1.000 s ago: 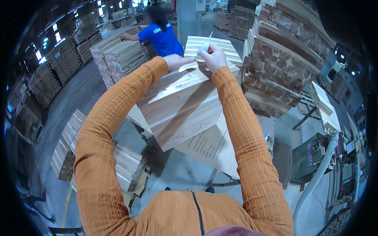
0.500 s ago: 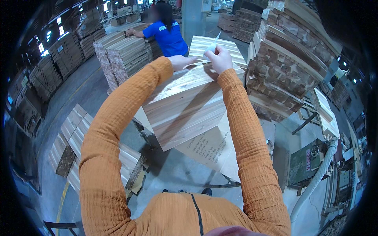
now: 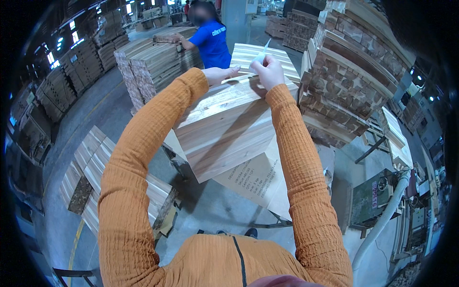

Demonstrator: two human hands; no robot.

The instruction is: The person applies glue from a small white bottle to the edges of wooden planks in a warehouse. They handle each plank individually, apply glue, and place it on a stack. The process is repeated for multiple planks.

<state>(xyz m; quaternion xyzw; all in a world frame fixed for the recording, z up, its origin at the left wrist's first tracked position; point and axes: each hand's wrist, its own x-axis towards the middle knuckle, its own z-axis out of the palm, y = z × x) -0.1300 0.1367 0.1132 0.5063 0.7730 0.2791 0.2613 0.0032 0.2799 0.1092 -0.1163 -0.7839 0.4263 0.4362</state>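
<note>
Setting: a timber workshop is seen from above, with a grey floor and stacks of boards ranged along the aisles.
Panel: a glued wood panel is laid flat at the centre, over a cardboard sheet with printed lettering.
Left hand: the left hand is laid flat on the panel's far edge, fingers together, nothing gripped.
Right hand: the right hand is closed on a thin white strip, which is held tilted upward above the same far edge.
Right side: a tall pile of rough blocks is stacked just beside the panel.
Background: a person in a blue shirt is seen beyond the panel, at another stack.
Lower right: a green machine and a pale hose are visible.
</note>
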